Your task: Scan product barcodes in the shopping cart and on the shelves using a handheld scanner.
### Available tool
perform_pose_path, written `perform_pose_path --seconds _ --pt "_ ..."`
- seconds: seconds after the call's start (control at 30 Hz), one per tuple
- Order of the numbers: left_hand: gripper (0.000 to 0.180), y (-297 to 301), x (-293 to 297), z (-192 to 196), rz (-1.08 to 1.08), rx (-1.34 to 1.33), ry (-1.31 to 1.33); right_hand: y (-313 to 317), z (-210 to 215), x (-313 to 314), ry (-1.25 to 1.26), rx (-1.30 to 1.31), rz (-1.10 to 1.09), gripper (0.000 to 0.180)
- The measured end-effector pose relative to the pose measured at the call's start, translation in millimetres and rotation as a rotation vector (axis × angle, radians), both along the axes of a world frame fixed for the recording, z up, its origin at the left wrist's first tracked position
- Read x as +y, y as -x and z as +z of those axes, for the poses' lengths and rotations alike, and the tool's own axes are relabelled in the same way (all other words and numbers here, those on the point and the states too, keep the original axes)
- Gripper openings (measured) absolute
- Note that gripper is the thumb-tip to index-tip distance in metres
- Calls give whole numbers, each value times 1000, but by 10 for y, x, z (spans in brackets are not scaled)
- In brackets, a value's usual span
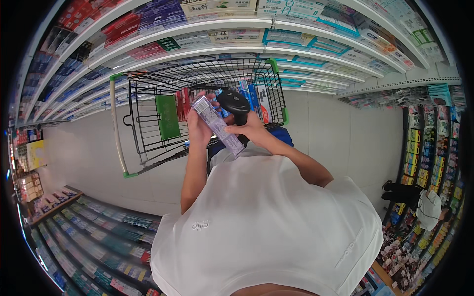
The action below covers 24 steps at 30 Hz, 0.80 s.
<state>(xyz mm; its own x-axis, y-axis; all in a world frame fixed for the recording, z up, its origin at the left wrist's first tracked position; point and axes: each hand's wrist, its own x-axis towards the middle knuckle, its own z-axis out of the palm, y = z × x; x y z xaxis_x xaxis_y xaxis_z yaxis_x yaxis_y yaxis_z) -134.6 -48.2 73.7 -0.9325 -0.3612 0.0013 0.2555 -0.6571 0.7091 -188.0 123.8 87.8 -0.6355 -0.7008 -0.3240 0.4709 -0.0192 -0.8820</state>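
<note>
A long, slim lavender box (217, 124) slants in front of my chest, its printed long face turned up. My left hand (197, 127) is closed around its far end. In my right hand (253, 128) is a black handheld barcode scanner (234, 101), gripped by its handle, with its head above the box's far right side. The right thumb reaches across to the box's edge; whether it presses on it I cannot tell. Just beyond both hands stands a black wire shopping cart (202, 66), holding red cartons (182, 104) and blue and white cartons (263, 104).
Shelves (197, 35) packed with boxed goods run along the far side. A green panel (168, 117) hangs in the cart. More shelving (94, 232) stands at the lower left. At the right, another person (427, 207) is by racks of hanging packets (412, 153). Pale tiles cover the floor (316, 128).
</note>
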Motion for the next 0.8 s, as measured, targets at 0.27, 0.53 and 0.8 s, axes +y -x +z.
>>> perform_pose_path --seconds 0.27,0.53,0.8 --pt "69 110 616 -108 -76 -161 -46 310 70 483 -6 -5 -3 52" --pt "69 466 1128 70 -154 -219 -330 573 -90 984 64 -66 -14 39" --pt "69 555 1336 98 -179 -323 -301 659 -206 1233 75 -83 -11 29"
